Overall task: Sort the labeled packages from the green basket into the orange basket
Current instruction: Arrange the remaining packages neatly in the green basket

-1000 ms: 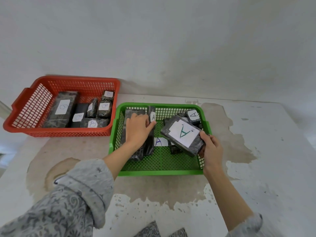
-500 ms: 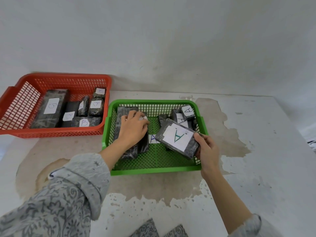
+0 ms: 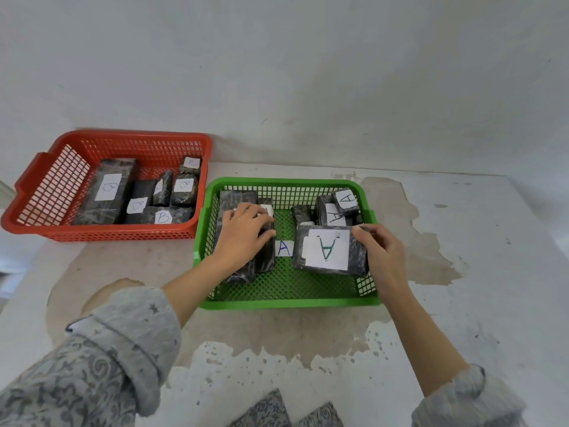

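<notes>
The green basket (image 3: 286, 300) sits in the middle of the table and holds several dark wrapped packages with white labels marked A. My right hand (image 3: 383, 257) grips the right edge of a large package (image 3: 329, 252) labelled A, which lies low over the basket's right half. My left hand (image 3: 246, 235) presses down on two long dark packages (image 3: 264, 257) in the basket's left half. The orange basket (image 3: 61, 229) stands at the left rear with several packages (image 3: 107, 189) labelled B inside.
A pale wall rises right behind both baskets. The white table (image 3: 462, 303) has brown worn patches around the green basket and bare surface to the right and in front. My patterned grey sleeves fill the lower corners.
My right hand has lowered the large A package from a raised tilt to nearly flat over the basket. My left hand stayed on the long packages. The camera view shifted slightly.
</notes>
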